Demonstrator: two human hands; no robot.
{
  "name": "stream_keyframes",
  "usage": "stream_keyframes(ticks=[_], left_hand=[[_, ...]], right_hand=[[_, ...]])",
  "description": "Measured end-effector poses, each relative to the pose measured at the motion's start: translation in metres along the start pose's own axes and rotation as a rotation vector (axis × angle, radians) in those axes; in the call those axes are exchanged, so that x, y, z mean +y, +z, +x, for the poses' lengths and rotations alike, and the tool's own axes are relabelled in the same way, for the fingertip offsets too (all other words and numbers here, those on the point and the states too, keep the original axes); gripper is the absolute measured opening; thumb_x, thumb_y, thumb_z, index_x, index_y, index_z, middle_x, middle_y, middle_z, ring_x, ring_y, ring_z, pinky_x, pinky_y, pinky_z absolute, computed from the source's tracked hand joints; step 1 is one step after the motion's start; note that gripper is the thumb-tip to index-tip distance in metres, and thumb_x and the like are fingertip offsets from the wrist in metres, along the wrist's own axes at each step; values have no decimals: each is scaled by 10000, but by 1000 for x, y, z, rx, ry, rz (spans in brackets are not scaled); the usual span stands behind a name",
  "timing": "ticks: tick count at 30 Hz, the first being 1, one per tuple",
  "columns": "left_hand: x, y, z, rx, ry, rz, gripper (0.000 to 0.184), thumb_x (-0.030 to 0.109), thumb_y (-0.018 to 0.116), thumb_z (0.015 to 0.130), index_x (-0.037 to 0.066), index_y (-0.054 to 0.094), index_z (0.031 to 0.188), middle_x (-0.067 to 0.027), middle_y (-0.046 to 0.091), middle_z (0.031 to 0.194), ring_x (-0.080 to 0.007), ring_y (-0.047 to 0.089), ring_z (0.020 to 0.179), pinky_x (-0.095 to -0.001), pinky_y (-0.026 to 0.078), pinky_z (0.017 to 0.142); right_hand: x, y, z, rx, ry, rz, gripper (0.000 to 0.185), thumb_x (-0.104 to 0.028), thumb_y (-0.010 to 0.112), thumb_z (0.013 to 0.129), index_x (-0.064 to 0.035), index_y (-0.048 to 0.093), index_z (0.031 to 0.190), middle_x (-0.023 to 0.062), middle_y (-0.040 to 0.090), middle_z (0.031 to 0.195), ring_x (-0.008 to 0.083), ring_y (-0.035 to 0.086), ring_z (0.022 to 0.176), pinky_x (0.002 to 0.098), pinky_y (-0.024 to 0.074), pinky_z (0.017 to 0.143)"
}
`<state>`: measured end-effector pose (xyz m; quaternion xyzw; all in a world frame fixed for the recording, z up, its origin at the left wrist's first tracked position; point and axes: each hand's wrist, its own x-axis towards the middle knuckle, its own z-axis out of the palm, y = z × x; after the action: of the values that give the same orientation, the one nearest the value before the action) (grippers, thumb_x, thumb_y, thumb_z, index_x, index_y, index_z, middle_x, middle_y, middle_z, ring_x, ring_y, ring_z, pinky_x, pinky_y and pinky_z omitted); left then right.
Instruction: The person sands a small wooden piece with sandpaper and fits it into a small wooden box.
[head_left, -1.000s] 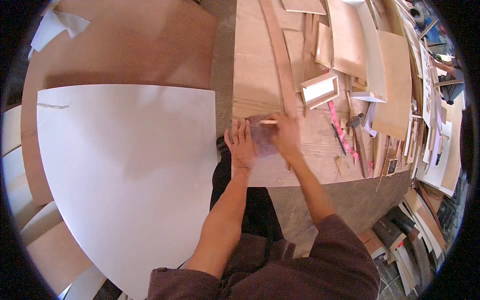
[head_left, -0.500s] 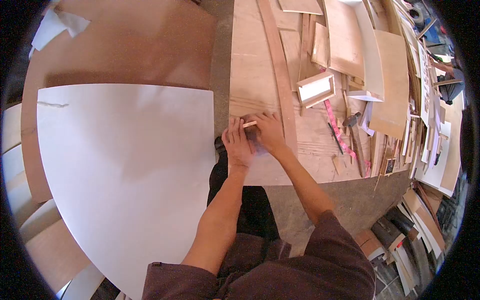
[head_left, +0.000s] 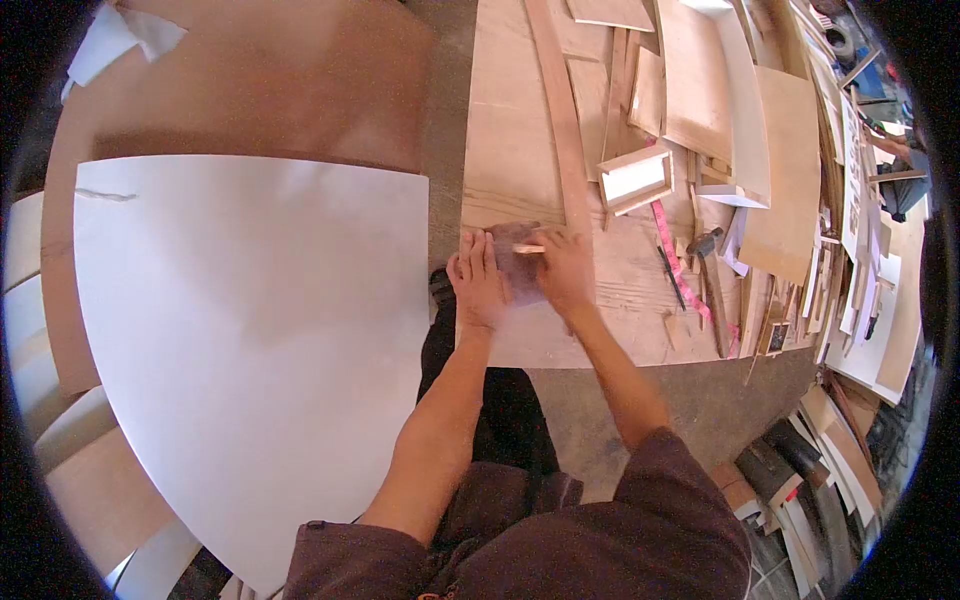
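A dark brownish-purple sheet that looks like sandpaper (head_left: 520,275) lies on the plywood work table near its left edge. My left hand (head_left: 480,285) rests on the sheet's left side, open, with its fingers flat and pointing away from me. On the right, my right hand (head_left: 568,278) is closed on a small wood strip (head_left: 529,248). The pale end of that strip sticks out to the left over the sheet; the rest is hidden in my fingers. A long reddish wood strip (head_left: 560,120) lies just beyond the right hand.
Right of my hands are a small wooden frame (head_left: 637,180), a hammer (head_left: 710,265), a pink tape (head_left: 673,255) and a dark pencil-like stick (head_left: 671,278). A large white curved panel (head_left: 250,350) stands at my left. Far right, a person (head_left: 900,175) is among stacked boards.
My right hand has moved to the right with the wood strip, away from the left hand. More of the dark sheet shows between them. The left hand has stayed nearly in place.
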<state>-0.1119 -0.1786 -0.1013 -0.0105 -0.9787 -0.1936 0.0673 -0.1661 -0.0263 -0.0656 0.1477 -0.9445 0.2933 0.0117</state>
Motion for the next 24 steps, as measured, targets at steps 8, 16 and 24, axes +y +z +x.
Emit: stream_keyframes(ticks=[8,16,24], left_hand=[[7,-12,2,-55,1,34,682,179,535,838,-37,338,1454,-164,359,1498,-300,263,1442,-499,226,1123],[7,-8,5,1,-51,-104,579,184,505,883,-50,400,1402,-167,406,1463,-304,345,1384,-510,207,1136],[23,-39,17,27,94,-275,532,216,550,895,35,448,1385,-187,437,1431,-328,405,1319,-519,204,1129]], right_hand=[[6,-5,-4,-18,7,-31,267,-10,595,744,-106,663,984,74,656,1022,284,581,1026,410,392,817],[-10,-13,-15,192,38,69,193,-122,639,873,-31,651,1043,137,661,907,298,618,885,396,465,760],[-75,-177,-59,138,752,1092,233,-283,587,991,-50,595,993,30,646,857,99,576,706,257,416,613]])
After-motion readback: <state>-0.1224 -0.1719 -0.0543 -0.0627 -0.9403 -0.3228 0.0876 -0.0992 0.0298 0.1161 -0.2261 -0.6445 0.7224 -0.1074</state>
